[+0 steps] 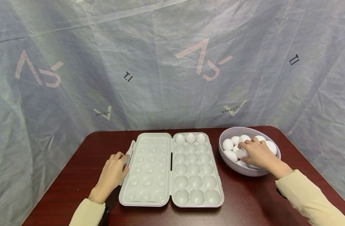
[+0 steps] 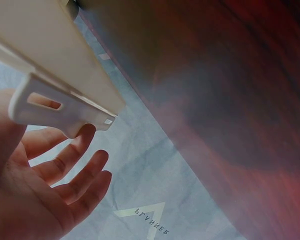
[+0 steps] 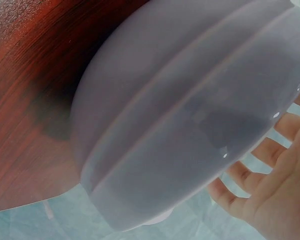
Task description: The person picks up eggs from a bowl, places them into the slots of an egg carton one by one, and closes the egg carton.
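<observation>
Our left hand (image 1: 111,169) holds the slim white plastic flap (image 2: 72,111) of the pale unfolded egg tray (image 1: 153,174), and our right hand (image 1: 257,153) seems to grip a smooth white egg (image 1: 241,153) inside the round lilac bowl (image 1: 234,167), a picking step calling for a gentle lift clear.

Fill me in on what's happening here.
A person's right hand is down in a bowl of white eggs, its fingers around one egg. Their left hand holds the flap along the left edge of an open egg carton. Three eggs sit in the carton's farthest row.
</observation>
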Demonstrator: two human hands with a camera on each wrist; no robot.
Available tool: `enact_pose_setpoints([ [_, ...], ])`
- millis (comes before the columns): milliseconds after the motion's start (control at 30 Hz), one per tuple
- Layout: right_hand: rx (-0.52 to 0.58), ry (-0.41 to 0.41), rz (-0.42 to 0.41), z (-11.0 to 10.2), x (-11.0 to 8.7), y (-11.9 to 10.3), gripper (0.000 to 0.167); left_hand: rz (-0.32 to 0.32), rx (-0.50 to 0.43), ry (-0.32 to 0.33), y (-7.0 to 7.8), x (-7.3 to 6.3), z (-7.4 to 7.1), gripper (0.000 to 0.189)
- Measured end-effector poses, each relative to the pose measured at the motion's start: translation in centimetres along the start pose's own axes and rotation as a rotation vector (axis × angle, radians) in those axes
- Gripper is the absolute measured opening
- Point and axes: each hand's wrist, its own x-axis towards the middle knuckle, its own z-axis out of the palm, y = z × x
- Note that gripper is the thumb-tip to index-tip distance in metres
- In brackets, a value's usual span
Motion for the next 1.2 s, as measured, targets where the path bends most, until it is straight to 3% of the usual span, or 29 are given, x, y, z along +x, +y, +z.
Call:
enact_pose_setpoints([
  [367,-0.01,0.008,0.014,0.0,0.2,-0.1,0.037,0.001,-0.002,0.008,0.1,-0.1,0.0,0.033],
  [733,0.004,0.103,-0.01,-0.4,0.6,-0.3,0.047,-0.004,0.002,-0.001,0.2,-0.1,-0.2,0.032],
  [1200,0.084,0.202,-0.019,-1.1,2.2,-1.4,0.039,-0.004,0.007,-0.008,0.1,0.1,0.0,0.034],
])
